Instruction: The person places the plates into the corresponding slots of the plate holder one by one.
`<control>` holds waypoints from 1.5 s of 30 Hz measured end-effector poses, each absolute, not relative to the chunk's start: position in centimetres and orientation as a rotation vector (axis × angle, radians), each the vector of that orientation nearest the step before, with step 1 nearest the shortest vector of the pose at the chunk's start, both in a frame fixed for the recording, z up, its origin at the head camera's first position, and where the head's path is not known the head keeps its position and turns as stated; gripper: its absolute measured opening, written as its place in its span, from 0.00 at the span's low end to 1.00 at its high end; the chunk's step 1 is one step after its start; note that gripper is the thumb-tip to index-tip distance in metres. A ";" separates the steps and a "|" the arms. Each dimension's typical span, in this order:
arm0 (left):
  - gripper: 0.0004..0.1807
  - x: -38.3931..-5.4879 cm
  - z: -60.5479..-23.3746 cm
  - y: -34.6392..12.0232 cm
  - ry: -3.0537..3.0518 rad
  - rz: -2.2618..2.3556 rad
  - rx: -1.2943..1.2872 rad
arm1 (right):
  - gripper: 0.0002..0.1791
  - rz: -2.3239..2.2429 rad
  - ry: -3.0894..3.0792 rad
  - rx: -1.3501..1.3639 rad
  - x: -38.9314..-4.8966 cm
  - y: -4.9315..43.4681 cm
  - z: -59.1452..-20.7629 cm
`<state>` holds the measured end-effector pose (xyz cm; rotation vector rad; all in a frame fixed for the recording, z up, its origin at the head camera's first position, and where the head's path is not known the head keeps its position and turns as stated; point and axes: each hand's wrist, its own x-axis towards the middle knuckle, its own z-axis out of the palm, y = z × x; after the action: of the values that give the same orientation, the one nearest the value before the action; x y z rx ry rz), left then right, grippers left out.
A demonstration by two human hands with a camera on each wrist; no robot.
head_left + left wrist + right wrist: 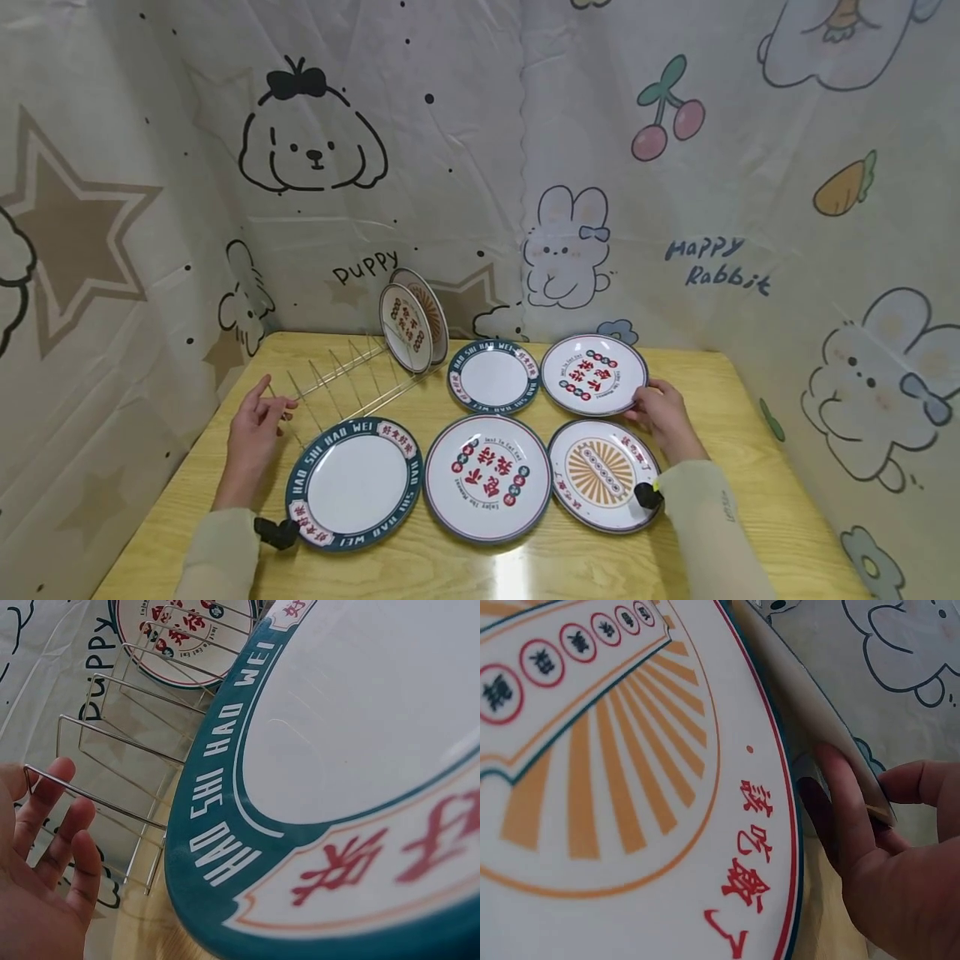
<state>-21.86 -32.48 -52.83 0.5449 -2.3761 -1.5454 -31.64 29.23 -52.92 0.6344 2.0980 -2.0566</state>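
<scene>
Standing by the worktop (735, 542): seven plates and one wire plate rack (124, 740) on its yellow wood-grain surface, a person's two bare hands at work.

Left hand (253, 429): at the rack's near-left end, fingers apart and loosely bent beside the end wire; cannot tell whether they grasp it or merely touch.

Right hand (663, 417): fingers grasping the lower right rim of the back-right plate with red characters (594, 375), pinched between thumb and fingers.

Rack: toward the left, running obliquely away from the left hand. At its far end two plates stand on edge, leaning: a red-lettered plate (406, 327) in front, an orange sunburst plate (437, 321) partly hidden behind it.

Worktop, back row: a small teal-rimmed plate (493, 375), lying just left of the grasped plate.

Worktop, front row, left to right: a large teal-rimmed plate (356, 483) with white lettering, near side of the rack; a larger red-character plate (487, 479); a near sunburst plate (603, 475), orange rays at its centre, below the right hand. All three lie face up, side by side.

Each wrist bears a small black device (276, 532) at a pale sleeve (217, 554). Surround: pale hanging cloth (465, 125) printed with puppy, rabbit, star and fruit drawings.
</scene>
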 end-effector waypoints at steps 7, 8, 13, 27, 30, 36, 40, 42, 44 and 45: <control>0.34 -21.9 -52.6 -32.4 -2.377 -1.542 0.558 | 0.43 -2.121 1.961 0.638 -31.4 29.4 -52.4; 0.34 -21.9 -52.6 -32.4 -2.374 -1.544 0.555 | 0.43 -2.147 1.939 0.626 -31.3 29.4 -52.4; 0.34 -22.0 -52.7 -32.4 -2.366 -1.557 0.564 | 0.42 -2.253 1.842 0.555 -31.0 29.5 -51.9; 0.33 -21.9 -52.7 -32.3 -2.364 -1.557 0.559 | 0.45 -2.450 1.663 0.404 -29.7 29.0 -50.3; 0.33 -21.9 -52.7 -32.3 -2.363 -1.559 0.559 | 0.46 -2.478 1.657 0.351 -29.6 28.8 -50.1; 0.33 -22.0 -52.8 -32.4 -2.368 -1.558 0.558 | 0.47 -2.498 1.677 0.276 -29.2 28.7 -49.8; 0.34 -22.0 -52.8 -32.4 -2.366 -1.572 0.567 | 0.48 -2.489 1.712 0.248 -28.9 28.6 -49.9; 0.34 -22.0 -52.8 -32.4 -2.363 -1.577 0.568 | 0.49 -2.490 1.733 0.228 -28.8 28.5 -49.9; 0.34 -22.0 -52.8 -32.4 -2.364 -1.578 0.566 | 0.50 -2.485 1.762 0.197 -28.7 28.4 -49.9; 0.34 -22.0 -52.7 -32.5 -2.362 -1.579 0.564 | 0.50 -2.482 1.776 0.181 -28.7 28.4 -49.8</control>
<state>-21.95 -32.45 -52.74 0.5637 -2.3624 -1.5787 -28.68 28.37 -49.84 0.1812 1.7757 -2.4820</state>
